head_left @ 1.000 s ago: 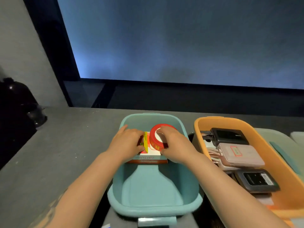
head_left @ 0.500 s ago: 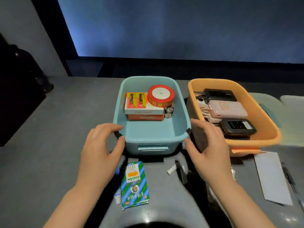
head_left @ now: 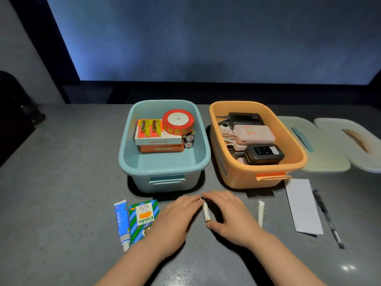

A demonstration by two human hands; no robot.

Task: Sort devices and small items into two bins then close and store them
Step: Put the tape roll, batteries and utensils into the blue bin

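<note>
Left of the left hand (head_left: 175, 217), two flat items lie side by side on the grey table (head_left: 61, 182): a blue-and-white tube (head_left: 122, 221), and just beside it a green striped packet (head_left: 142, 217) whose near corner is covered by the left wrist.

The left hand rests palm down, fingers straight and together, fingertips touching the far end of a small white stick (head_left: 206, 212). The right hand (head_left: 228, 215) arches over the same stick, fingers curled at its far end and thumb at its near end; whether it is actually pinching the stick cannot be told. The two hands meet at the fingertips.

Beyond the left hand stands the blue bin (head_left: 165, 170), lid off. At its far end it holds two stacked flat boxes (head_left: 160, 144), a battery pack (head_left: 149, 129) on top of them, a red ribbon spool (head_left: 178, 123) leaning on the boxes, and loose batteries (head_left: 189, 141) just right of the boxes.

Beyond the right hand stands the orange bin (head_left: 247, 174), also open, holding a black charger (head_left: 245, 118), a pink power bank (head_left: 254, 133) and a black device with a screen (head_left: 265, 154).

Right of the right hand lie a white sachet strip (head_left: 260, 211), a white paper slip (head_left: 303, 207) and a black pen (head_left: 327, 217). Beyond these, right of the orange bin, two pale lids (head_left: 329, 153) lie flat, overlapping.
</note>
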